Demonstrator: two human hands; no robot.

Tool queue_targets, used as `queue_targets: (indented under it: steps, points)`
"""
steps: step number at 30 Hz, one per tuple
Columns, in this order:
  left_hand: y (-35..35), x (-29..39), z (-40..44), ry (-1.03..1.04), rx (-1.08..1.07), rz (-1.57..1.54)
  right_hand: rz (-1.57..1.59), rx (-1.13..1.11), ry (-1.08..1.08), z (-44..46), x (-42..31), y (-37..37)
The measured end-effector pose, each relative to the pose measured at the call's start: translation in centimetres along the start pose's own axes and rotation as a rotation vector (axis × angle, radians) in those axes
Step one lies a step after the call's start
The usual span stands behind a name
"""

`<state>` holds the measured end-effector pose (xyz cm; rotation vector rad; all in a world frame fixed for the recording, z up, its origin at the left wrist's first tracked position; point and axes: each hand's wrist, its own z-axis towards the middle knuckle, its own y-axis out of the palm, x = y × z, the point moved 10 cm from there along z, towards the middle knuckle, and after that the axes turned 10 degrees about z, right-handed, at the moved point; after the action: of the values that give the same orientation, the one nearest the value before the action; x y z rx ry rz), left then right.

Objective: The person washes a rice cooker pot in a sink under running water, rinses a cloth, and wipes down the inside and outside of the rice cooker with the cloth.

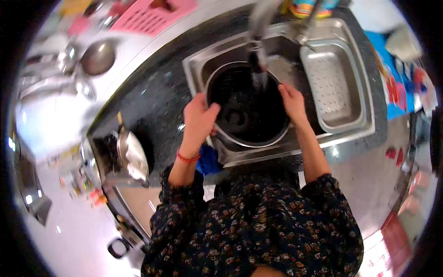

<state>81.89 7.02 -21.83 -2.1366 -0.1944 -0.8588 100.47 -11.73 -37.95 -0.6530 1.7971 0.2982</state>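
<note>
A round dark pot (251, 117) with a pale rim rests in the sink (184, 64), under the faucet (256, 51). Water seems to run from the faucet into it. My left hand (199, 116), with a red bracelet at the wrist, is closed on the pot's left rim, thumb on top. On the right rim, my right hand (291, 100) is closed with its thumb along the edge. A blue cloth (208, 161) lies by the sink's front left corner, just below my left hand.
A perforated metal tray (333, 87) sits over the sink's right side. A pan with something white (134, 154) stands on the left of the dark counter (152, 97). A pink basket (147, 21) and hanging utensils (67, 60) are at the upper left.
</note>
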Motion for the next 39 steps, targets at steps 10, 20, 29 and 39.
queue_targets:
  steps: [10,20,29,39]
  points:
    - [-2.7,4.6,0.5,0.281,-0.123,0.546,0.607,-0.212,0.660,-7.7,8.5,8.0]
    - [0.7,6.1,5.7,0.073,-0.428,0.658,1.115,-0.387,0.795,-14.5,6.4,17.0]
    - [-1.9,5.6,10.4,0.323,-0.402,0.692,1.190,-0.406,0.791,-15.2,-0.5,21.2]
    - [-23.0,-10.3,1.6,0.147,0.140,0.237,0.538,-0.298,-0.114,-3.7,-8.6,23.6]
